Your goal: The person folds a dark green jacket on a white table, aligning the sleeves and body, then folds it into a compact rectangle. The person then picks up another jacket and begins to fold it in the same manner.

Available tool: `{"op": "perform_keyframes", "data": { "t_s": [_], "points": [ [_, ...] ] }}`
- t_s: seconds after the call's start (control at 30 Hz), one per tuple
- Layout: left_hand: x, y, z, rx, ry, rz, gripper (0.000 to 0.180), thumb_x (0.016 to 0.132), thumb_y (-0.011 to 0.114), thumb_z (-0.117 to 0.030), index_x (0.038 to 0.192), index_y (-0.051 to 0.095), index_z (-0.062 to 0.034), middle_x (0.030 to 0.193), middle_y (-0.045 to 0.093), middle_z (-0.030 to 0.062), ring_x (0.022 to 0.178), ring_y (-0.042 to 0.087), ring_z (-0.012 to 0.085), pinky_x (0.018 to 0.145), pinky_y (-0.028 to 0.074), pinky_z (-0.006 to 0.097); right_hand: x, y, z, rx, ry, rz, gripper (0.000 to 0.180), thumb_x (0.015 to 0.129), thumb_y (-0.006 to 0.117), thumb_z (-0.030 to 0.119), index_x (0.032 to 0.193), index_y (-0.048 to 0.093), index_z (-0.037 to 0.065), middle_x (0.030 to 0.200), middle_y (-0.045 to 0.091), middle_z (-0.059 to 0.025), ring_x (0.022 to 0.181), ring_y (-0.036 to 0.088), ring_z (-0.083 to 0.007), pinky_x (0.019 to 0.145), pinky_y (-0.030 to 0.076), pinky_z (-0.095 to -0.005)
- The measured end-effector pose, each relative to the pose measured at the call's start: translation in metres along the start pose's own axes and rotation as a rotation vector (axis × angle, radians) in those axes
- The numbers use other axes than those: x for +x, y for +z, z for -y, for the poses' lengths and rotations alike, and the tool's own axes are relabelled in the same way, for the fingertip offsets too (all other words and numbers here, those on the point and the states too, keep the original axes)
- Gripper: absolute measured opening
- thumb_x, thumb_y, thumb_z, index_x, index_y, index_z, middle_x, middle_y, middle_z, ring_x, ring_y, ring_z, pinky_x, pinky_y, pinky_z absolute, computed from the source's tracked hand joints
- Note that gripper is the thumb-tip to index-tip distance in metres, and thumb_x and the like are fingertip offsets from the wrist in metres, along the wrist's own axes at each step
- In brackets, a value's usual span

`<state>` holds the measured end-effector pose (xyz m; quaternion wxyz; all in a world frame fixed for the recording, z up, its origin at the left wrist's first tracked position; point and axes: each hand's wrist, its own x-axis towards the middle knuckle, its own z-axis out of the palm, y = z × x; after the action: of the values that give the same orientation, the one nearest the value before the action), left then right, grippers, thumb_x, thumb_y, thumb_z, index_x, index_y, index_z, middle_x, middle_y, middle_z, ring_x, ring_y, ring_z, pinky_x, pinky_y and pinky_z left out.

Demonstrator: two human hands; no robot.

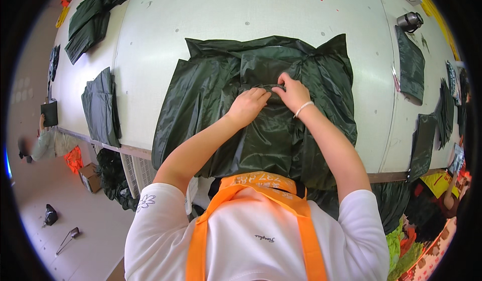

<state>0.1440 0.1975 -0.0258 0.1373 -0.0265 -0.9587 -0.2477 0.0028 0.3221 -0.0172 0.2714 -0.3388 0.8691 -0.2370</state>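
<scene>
A large dark green, shiny sheet of coated fabric [201,95], perhaps a garment, lies spread in front of me and hangs over the table's near edge. Around its middle runs a gathered fold, and both my hands are on it. My left hand [247,106] is closed, its fingertips pressing the fold from the left. Just to the right, my right hand [294,94] pinches the same fold between thumb and forefinger, a thin white bracelet [303,108] at its wrist. The fingertips nearly meet. Past them the fabric's far edge stands up in loose creases.
The pale table [150,25] carries folded dark green fabric stacks at the left [100,105] and far left [89,25]. More pieces [411,65] lie at the right, near a metal flask [410,21]. Other people are partly visible at both sides; a cardboard box [90,177] stands on the floor.
</scene>
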Motion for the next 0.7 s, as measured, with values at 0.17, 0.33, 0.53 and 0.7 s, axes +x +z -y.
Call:
{"op": "perform_keyframes", "data": {
  "t_s": [0.17, 0.33, 0.53, 0.7],
  "points": [
    [0.011, 0.009, 0.031, -0.322, -0.197, 0.074, 0.022, 0.072, 0.068, -0.01, 0.092, 0.067, -0.0036, 0.088, 0.064, 0.0111, 0.081, 0.061, 0.0279, 0.072, 0.049, 0.035, -0.021, 0.01, -0.003, -0.191, -0.54, -0.349, 0.016, 0.077, 0.068, 0.022, 0.084, 0.061, 0.009, 0.084, 0.06, -0.0062, 0.086, 0.057, -0.0258, 0.077, 0.044, -0.0386],
    [0.033, -0.004, 0.035, -0.366, -0.409, 0.04, 0.02, 0.071, 0.071, -0.014, 0.087, 0.068, -0.0033, 0.085, 0.064, 0.0097, 0.079, 0.06, 0.028, 0.072, 0.049, 0.036, 0.009, 0.004, -0.01, 0.053, -0.26, -0.131, 0.017, 0.078, 0.067, 0.027, 0.08, 0.065, 0.01, 0.071, 0.062, -0.009, 0.07, 0.06, -0.0292, 0.062, 0.047, -0.0391],
    [0.019, 0.004, 0.023, 0.011, -0.042, -0.018, 0.021, 0.071, 0.07, -0.015, 0.088, 0.066, -0.0038, 0.092, 0.061, 0.0076, 0.088, 0.058, 0.0267, 0.076, 0.048, 0.037, 0.015, -0.008, 0.005, -0.138, -0.385, -0.278, 0.017, 0.076, 0.068, 0.024, 0.073, 0.063, 0.008, 0.077, 0.061, -0.0064, 0.077, 0.058, -0.0257, 0.066, 0.045, -0.037],
    [0.042, -0.006, 0.058, -0.492, -0.515, 0.17, 0.017, 0.072, 0.069, -0.01, 0.088, 0.068, -0.0036, 0.084, 0.066, 0.0108, 0.081, 0.061, 0.03, 0.071, 0.049, 0.036, 0.018, 0.007, -0.002, -0.14, -0.566, -0.401, 0.013, 0.075, 0.067, 0.02, 0.08, 0.068, 0.007, 0.085, 0.06, -0.0045, 0.085, 0.055, -0.0233, 0.072, 0.043, -0.0371]
  ]
}}
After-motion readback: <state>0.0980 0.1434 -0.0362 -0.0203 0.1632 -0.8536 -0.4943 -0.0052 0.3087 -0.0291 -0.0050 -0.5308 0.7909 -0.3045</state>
